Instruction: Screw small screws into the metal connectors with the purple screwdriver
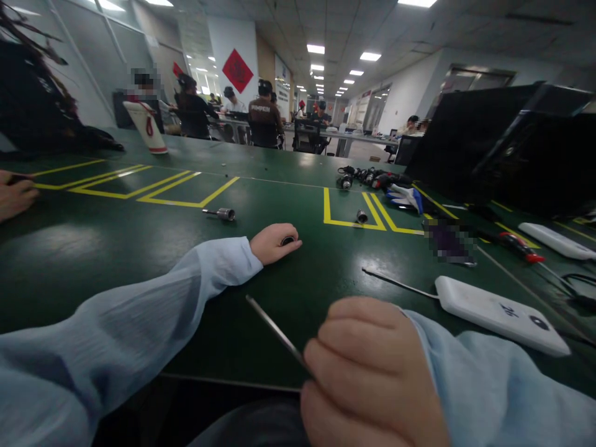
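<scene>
My left hand rests on the green table with its fingers curled round a small dark cylindrical part, whose round end shows. My right hand, close to the camera, is a fist round a thin metal rod like a screwdriver shaft. The rod points up and left; its handle end is hidden in the fist. Beyond my left wrist lies a metal cylinder with a thin stem. Another small metal cylinder sits inside a yellow tape outline.
To the right lie a white power bank with a cable, a red-and-black screwdriver and a blue-and-white glove. Black cabled parts lie farther back. A paper cup stands far left; another person's hand is at the left edge.
</scene>
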{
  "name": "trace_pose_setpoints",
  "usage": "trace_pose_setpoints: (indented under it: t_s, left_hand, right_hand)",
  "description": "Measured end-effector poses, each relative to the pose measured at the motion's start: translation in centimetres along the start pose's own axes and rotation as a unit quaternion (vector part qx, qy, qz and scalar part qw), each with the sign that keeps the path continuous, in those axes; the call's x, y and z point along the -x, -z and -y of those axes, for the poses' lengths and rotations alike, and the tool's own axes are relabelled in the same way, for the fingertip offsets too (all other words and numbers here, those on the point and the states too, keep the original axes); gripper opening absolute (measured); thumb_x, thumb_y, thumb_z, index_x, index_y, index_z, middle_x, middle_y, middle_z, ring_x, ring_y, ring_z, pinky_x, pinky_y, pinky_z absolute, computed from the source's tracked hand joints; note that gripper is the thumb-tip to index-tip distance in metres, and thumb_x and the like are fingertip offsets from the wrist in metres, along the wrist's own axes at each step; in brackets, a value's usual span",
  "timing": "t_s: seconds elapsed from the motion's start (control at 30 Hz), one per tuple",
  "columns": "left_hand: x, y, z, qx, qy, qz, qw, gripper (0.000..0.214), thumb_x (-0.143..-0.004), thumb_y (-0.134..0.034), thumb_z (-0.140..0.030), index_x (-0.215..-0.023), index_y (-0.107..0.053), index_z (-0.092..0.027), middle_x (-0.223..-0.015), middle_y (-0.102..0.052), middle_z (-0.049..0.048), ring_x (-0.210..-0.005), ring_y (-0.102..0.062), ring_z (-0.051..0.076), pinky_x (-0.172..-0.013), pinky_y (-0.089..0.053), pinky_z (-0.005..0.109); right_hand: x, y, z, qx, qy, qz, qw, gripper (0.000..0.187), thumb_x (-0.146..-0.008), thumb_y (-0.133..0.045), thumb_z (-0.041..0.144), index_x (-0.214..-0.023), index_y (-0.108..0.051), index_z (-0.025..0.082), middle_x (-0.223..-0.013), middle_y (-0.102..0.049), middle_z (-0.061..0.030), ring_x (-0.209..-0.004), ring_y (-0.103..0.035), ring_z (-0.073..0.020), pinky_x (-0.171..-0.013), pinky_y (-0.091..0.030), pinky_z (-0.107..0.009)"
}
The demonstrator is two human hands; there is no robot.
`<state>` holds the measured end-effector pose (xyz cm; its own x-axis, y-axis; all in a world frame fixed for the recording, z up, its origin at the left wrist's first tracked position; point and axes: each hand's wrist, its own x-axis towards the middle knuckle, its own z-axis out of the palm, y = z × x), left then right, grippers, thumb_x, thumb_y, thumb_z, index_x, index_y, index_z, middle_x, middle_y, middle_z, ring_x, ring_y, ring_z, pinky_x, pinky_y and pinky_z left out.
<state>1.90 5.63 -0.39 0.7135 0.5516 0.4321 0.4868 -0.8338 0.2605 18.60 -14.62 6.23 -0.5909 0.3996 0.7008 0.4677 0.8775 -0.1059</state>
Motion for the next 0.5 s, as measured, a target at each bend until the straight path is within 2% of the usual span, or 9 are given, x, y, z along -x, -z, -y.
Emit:
trace_pose_setpoints:
  t_s: [0.03, 0.07, 0.1, 0.17, 0.3, 0.5]
  left_hand:
    - [-0.6, -0.2, 0.1, -0.021, -0.016, 0.000, 1.000, 0.026, -0.081, -0.042, -0.034, -0.072, -0.055, -0.014, -0.070, -0.053, 0.0029, -0.065, -0.049, 0.013, -0.064, -0.038, 0.025]
    - [-1.2, -0.5, 0.2, -0.042, -0.029, -0.002, 0.999, 0.026, -0.082, -0.040, -0.034, -0.073, -0.055, -0.014, -0.071, -0.053, 0.0036, -0.067, -0.049, 0.014, -0.066, -0.037, 0.026]
    - [-1.9, -0.8, 0.4, -0.064, -0.037, -0.009, 0.997, 0.027, -0.082, -0.040, -0.034, -0.074, -0.056, -0.014, -0.074, -0.053, 0.0044, -0.069, -0.049, 0.015, -0.067, -0.036, 0.028]
    - [-3.6, -1.7, 0.8, -0.104, -0.043, -0.022, 0.993, 0.027, -0.083, -0.039, -0.036, -0.078, -0.056, -0.015, -0.080, -0.054, 0.0056, -0.075, -0.049, 0.017, -0.073, -0.034, 0.032]
    - [-7.2, -3.8, 1.5, -0.133, -0.036, -0.030, 0.990, 0.027, -0.081, -0.043, -0.039, -0.081, -0.058, -0.017, -0.089, -0.054, 0.0069, -0.085, -0.047, 0.020, -0.079, -0.029, 0.037]
    - [-12.1, -6.7, 1.9, -0.127, -0.038, -0.023, 0.991, 0.026, -0.079, -0.046, -0.042, -0.082, -0.059, -0.020, -0.099, -0.052, 0.0073, -0.096, -0.043, 0.024, -0.082, -0.026, 0.040]
  right_hand:
    - [0.1, -0.6, -1.1, 0.026, 0.094, -0.027, 0.995, 0.025, -0.082, -0.038, 0.024, -0.067, -0.058, 0.025, -0.066, -0.060, -0.0028, -0.063, -0.052, -0.0158, -0.060, -0.045, -0.033]
    - [0.1, -1.4, -2.4, 0.049, 0.130, -0.013, 0.990, 0.027, -0.082, -0.035, 0.024, -0.068, -0.058, 0.022, -0.066, -0.060, -0.0058, -0.062, -0.051, -0.0171, -0.057, -0.044, -0.034]
    - [0.1, -2.2, -3.6, 0.064, 0.133, 0.003, 0.989, 0.026, -0.081, -0.035, 0.022, -0.070, -0.058, 0.020, -0.067, -0.059, -0.0068, -0.061, -0.051, -0.0173, -0.057, -0.044, -0.035]
    - [0.1, -4.0, -5.7, 0.074, 0.118, 0.005, 0.990, 0.022, -0.079, -0.037, 0.018, -0.077, -0.058, 0.017, -0.072, -0.060, -0.0077, -0.067, -0.052, -0.0176, -0.060, -0.044, -0.034]
    - [0.2, -6.9, -8.2, 0.078, 0.064, -0.050, 0.994, 0.018, -0.079, -0.041, 0.012, -0.084, -0.058, 0.015, -0.079, -0.062, -0.0086, -0.073, -0.054, -0.0170, -0.062, -0.044, -0.029]
    - [0.2, -8.2, -10.1, 0.074, 0.023, -0.039, 0.996, 0.019, -0.084, -0.040, 0.022, -0.090, -0.057, 0.016, -0.072, -0.063, -0.0057, -0.064, -0.057, -0.0133, -0.056, -0.044, -0.023]
